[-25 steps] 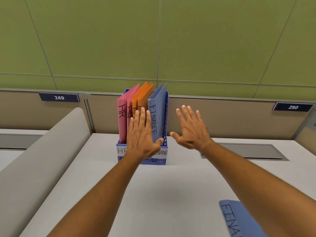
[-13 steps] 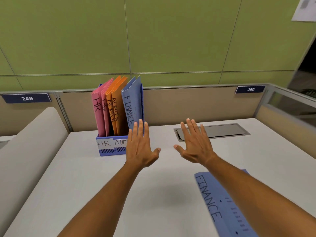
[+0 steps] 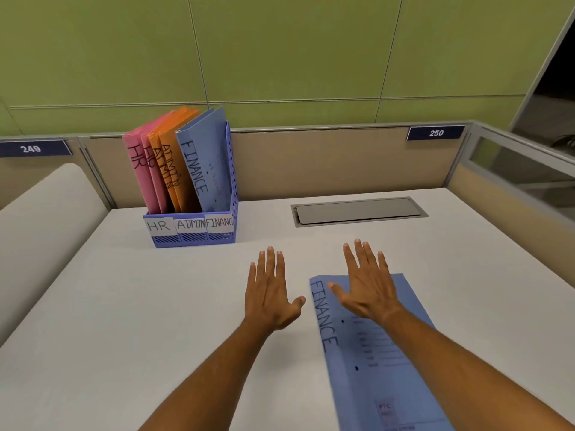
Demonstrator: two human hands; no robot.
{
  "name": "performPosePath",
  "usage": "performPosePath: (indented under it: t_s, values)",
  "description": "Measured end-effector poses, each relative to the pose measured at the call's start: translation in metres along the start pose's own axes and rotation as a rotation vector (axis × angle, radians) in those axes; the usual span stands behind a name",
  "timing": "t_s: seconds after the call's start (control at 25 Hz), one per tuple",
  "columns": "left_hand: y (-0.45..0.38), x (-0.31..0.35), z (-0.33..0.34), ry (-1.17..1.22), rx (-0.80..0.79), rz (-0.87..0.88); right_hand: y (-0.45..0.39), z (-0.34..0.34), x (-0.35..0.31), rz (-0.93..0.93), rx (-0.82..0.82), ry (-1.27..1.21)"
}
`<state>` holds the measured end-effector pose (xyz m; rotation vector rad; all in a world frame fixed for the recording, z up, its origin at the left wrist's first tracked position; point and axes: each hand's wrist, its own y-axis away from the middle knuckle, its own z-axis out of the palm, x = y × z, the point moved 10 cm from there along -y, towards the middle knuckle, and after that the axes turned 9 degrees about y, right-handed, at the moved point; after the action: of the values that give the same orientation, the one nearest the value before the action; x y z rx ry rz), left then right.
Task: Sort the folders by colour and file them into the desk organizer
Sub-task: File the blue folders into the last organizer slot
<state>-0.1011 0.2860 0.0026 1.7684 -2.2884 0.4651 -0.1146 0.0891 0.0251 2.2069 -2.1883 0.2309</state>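
Note:
A blue desk organizer (image 3: 193,239) stands at the back left of the desk, labelled HR, ADMIN and FINANCE. Pink HR folders (image 3: 140,172), orange ADMIN folders (image 3: 174,169) and one blue FINANCE folder (image 3: 208,163) stand upright in it. A second blue FINANCE folder (image 3: 367,362) lies flat on the desk at the front right. My right hand (image 3: 367,287) hovers flat over its top end, fingers spread, holding nothing. My left hand (image 3: 269,293) is open over the bare desk just left of that folder.
A grey cable hatch (image 3: 357,211) is set into the white desk (image 3: 124,321) at the back right. A beige partition with number plates 249 and 250 runs along the back. A padded grey divider (image 3: 40,231) borders the left side, a glass panel the right.
Both hands have drawn back from the organizer toward the front of the desk. My view has tilted down and right, so the flat blue folder now shows nearly whole under my right hand.

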Motion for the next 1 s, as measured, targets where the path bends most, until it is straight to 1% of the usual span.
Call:
performPosePath:
  t_s: [0.08,0.16,0.28,0.32,0.36,0.44,0.48,0.64,0.8,1.0]
  values:
    - [0.013,0.012,0.023,0.028,-0.032,-0.030,0.013,0.019,0.013,-0.006,-0.036,-0.027]
    - [0.026,0.020,0.050,0.089,-0.099,-0.087,0.026,0.039,0.023,-0.012,-0.077,-0.068]
    - [0.048,0.024,0.088,0.265,-0.241,-0.244,0.040,0.066,0.036,-0.022,-0.132,-0.098]
    - [0.054,0.025,0.095,0.301,-0.258,-0.296,0.044,0.074,0.038,-0.028,-0.150,-0.098]
    - [0.057,0.025,0.098,0.294,-0.252,-0.329,0.047,0.082,0.039,-0.033,-0.167,-0.100]
    - [0.059,0.028,0.096,0.239,-0.219,-0.340,0.053,0.095,0.041,-0.034,-0.202,-0.114]
    - [0.058,0.031,0.096,0.261,-0.219,-0.346,0.055,0.102,0.042,-0.032,-0.223,-0.126]
    - [0.055,0.041,0.106,0.553,-0.265,-0.409,0.062,0.124,0.039,-0.021,-0.314,-0.192]
    - [0.054,0.036,0.112,0.810,-0.216,-0.588,0.060,0.129,0.040,-0.023,-0.318,-0.199]
    - [0.054,0.031,0.114,0.935,-0.237,-0.700,0.058,0.129,0.041,-0.028,-0.307,-0.195]
